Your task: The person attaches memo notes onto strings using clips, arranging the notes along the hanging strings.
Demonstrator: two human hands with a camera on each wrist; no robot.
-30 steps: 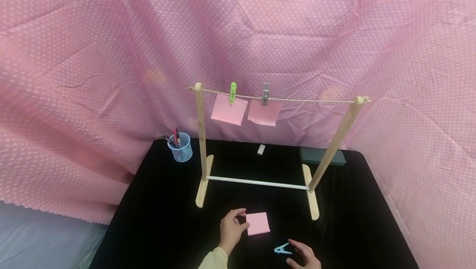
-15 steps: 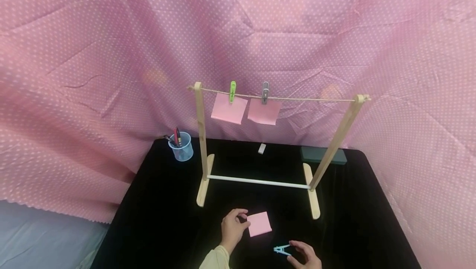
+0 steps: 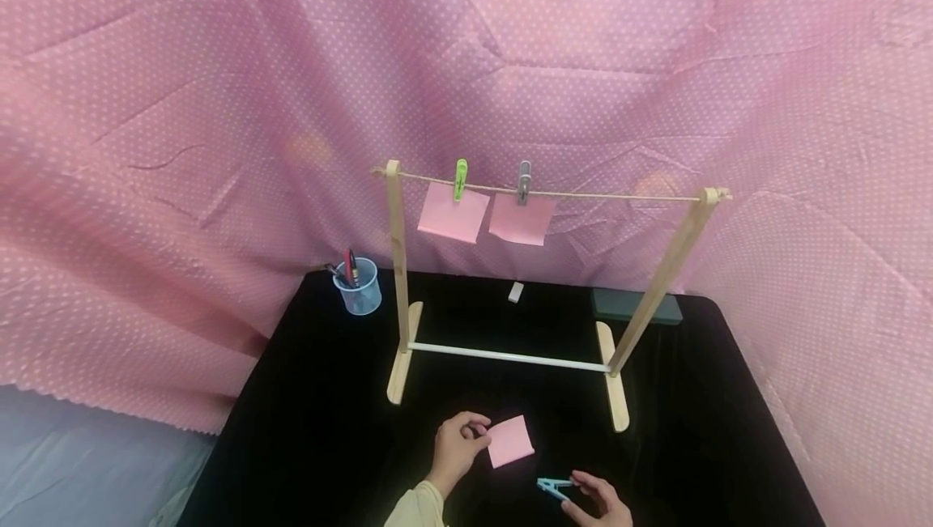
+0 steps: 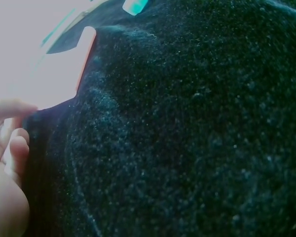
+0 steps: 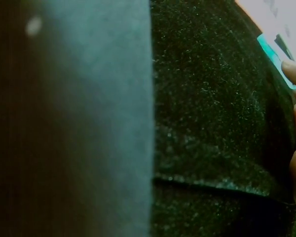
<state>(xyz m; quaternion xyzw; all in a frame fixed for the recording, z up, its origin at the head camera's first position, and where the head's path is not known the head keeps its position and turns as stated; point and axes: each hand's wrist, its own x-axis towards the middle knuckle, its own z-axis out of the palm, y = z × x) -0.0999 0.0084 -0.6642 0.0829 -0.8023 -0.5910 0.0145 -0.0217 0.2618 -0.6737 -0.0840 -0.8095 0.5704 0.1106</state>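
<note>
My left hand (image 3: pixel 453 446) has its grip pinched on the near-left corner of a pink paper square (image 3: pixel 510 440), which lies tilted on the black worktop (image 3: pixel 313 430). My right hand (image 3: pixel 596 503) has its fingertips closed on the end of a light blue clothes peg (image 3: pixel 554 486), which sits just right of the paper and a little nearer to me. Beyond both grips stands a wooden rack (image 3: pixel 397 284) with a string (image 3: pixel 612 196) across its top. Two pink sheets hang from the string, one under a green peg (image 3: pixel 460 179) and one under a grey peg (image 3: pixel 523 181). Further left of the rack is a blue cup (image 3: pixel 359 292) holding pens.
</note>
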